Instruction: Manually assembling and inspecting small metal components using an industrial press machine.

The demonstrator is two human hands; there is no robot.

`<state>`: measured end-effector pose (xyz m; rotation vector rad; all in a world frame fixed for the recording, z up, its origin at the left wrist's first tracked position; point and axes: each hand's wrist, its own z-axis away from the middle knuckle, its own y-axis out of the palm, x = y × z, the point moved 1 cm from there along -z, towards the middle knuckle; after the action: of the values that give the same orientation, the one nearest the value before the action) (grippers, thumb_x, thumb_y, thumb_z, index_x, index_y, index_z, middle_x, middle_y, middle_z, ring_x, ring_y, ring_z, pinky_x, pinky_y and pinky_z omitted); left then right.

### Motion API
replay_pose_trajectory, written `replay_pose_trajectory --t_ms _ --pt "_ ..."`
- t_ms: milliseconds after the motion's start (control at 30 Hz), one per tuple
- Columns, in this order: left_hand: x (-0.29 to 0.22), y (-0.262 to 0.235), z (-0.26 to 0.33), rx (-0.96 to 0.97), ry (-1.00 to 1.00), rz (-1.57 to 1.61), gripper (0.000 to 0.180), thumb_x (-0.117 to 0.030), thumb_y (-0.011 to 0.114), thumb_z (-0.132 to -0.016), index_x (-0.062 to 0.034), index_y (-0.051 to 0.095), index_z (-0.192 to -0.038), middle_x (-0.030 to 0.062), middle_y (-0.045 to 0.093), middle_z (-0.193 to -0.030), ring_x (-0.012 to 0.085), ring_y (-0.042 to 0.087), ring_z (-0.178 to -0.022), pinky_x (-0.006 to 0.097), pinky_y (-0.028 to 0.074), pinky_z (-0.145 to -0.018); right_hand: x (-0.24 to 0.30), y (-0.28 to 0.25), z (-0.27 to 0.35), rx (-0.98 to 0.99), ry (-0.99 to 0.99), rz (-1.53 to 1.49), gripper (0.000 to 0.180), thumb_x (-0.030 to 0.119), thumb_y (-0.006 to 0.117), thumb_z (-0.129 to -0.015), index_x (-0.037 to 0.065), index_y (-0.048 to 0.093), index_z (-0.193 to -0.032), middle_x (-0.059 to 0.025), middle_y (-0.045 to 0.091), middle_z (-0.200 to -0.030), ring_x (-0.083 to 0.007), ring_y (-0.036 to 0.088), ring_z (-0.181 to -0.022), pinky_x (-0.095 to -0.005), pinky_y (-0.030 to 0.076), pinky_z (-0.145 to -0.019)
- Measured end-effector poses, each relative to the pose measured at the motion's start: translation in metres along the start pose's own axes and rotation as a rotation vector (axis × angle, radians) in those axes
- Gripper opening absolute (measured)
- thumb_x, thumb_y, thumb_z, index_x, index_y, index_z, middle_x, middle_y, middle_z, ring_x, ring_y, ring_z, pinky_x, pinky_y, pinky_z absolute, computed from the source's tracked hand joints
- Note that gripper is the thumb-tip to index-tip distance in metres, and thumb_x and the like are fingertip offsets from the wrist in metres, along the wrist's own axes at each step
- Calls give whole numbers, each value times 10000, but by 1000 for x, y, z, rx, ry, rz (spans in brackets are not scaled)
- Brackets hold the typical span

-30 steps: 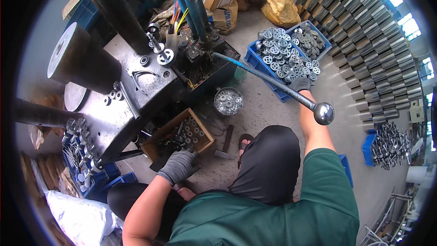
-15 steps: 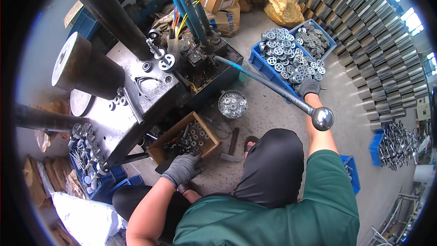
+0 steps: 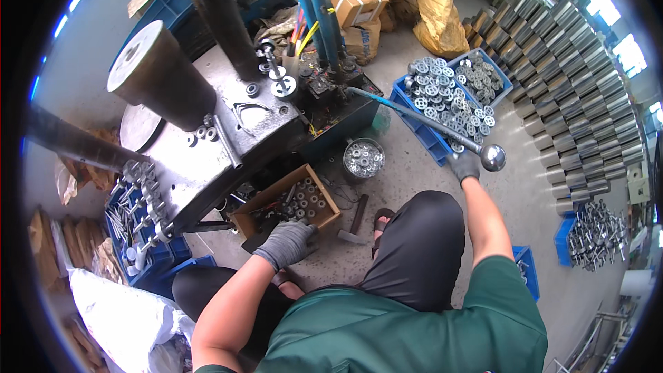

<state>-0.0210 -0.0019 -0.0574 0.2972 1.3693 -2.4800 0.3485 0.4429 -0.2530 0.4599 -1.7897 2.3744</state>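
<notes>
Cluttered workshop floor (image 3: pixel 407 193), metal parts.

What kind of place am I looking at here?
Most likely a small metal parts workshop. A heavy press machine stands on a concrete floor, blue crates of round metal parts sit beside it, and rows of metal cylinders line the right side.

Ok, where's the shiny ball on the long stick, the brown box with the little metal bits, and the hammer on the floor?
Shiny ball (image 3: pixel 493 157), head view: middle of the lever's round knob.
Brown box (image 3: pixel 330 199), head view: its right-hand wall.
Hammer (image 3: pixel 357 214), head view: midway along the dark handle.
</notes>
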Motion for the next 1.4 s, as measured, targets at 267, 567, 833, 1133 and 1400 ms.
replay_pose_trajectory --t_ms 267,567,833,1133,1400 --pt "-34 -25 -5 -178 185 16 387 -353 707 -855 -64 695 -1113 186 678 -1046 358 675 -1023 474 533 -879 13 -59 90 658 -13 -996 214 209 692 -927 42 685 -1062 -10 624 -832 -108 559 -618 -284 435 -532" --pt "-48 -40 16 -457 248 304 364 -311 656 -917 -43 680 -1162 184 688 -1092 365 677 -1052 479 531 -916 288 -216 230 854 -584 -738 621 126 755 -770 72 525 -1344 -41 629 -961 -130 617 -712 -257 480 -581" --pt "-52 -62 34 -745 368 1265 388 -125 604 -999 -45 534 -1372 165 675 -1208 237 648 -1146 389 508 -1020 390 -164 314 1000 -802 -1206 666 -57 773 -789 89 504 -1381 -163 633 -1322 -231 683 -1101 -345 565 -976" --pt "-37 -55 25 -857 193 1342 351 -118 546 -1024 -41 522 -1366 131 658 -1162 210 624 -1070 369 514 -966 451 -166 340 828 -884 -1204 605 109 806 -858 88 525 -1393 -127 651 -1268 -232 671 -1110 -334 552 -966" --pt "-19 -44 9 -514 -80 1816 239 -151 520 -1032 -55 562 -1246 98 684 -974 195 681 -841 374 596 -718 546 -227 328 419 -1113 -915 586 93 839 -807 -13 535 -1297 -76 633 -1114 -176 642 -1016 -303 541 -935"
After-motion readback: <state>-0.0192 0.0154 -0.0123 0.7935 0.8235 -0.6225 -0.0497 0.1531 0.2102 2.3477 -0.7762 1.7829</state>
